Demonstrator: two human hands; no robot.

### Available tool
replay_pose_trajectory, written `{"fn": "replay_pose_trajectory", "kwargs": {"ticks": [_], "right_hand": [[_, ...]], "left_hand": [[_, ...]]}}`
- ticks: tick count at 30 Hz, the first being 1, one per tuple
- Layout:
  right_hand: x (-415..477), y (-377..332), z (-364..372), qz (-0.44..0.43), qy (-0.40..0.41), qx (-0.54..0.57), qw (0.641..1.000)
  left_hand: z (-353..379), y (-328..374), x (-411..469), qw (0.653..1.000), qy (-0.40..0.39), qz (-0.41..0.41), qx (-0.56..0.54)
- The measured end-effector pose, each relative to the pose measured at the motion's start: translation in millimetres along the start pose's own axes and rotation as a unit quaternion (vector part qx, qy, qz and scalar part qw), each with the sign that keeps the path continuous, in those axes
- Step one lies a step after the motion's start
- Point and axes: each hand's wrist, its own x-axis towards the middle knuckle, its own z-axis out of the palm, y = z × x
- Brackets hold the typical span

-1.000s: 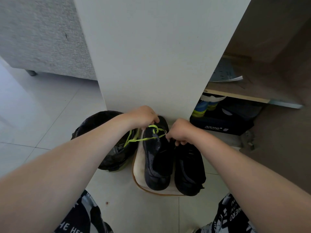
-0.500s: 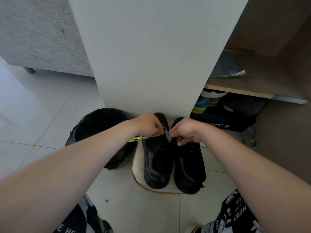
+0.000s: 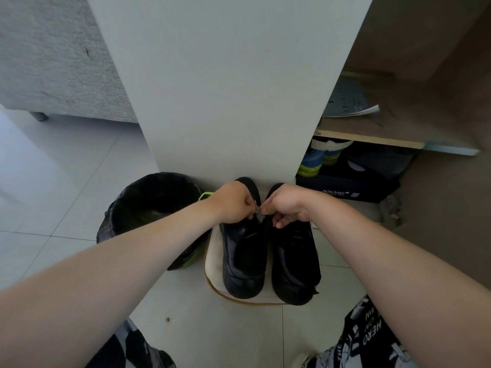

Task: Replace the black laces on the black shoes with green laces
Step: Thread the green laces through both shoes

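Note:
Two black shoes stand side by side on a white mat, toes towards me: the left shoe and the right shoe. My left hand and my right hand meet over the left shoe's upper eyelets, fingers curled, pinching the tip of a lace between them. A loop of the green lace sticks out to the left behind my left hand. The rest of the lace is hidden under my hands.
A black bin lined with a dark bag stands left of the mat. A white cabinet panel rises right behind the shoes. To the right, open shelves hold a dark shoe box, colourful shoes and papers. A grey sofa sits far left.
My hands have come together over the left shoe. The green lace that was stretched between them is now mostly hidden, with only a loop left showing.

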Motion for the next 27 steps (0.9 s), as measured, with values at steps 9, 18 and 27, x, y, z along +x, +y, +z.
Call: {"fn": "replay_pose_trajectory", "kwargs": {"ticks": [9, 18, 27], "right_hand": [[7.1, 2.2, 1.5, 0.003, 0.002, 0.017, 1.000], [3.0, 4.2, 3.9, -0.038, 0.033, -0.052, 0.997], [-2.2, -2.3, 13.7, 0.027, 0.069, -0.018, 0.997]], "left_hand": [[16.8, 4.2, -4.3, 0.995, 0.071, -0.064, -0.041], [9.1, -4.2, -5.6, 0.995, -0.014, -0.018, -0.093], [6.3, 5.2, -9.3, 0.999, 0.038, 0.010, 0.029]]}}
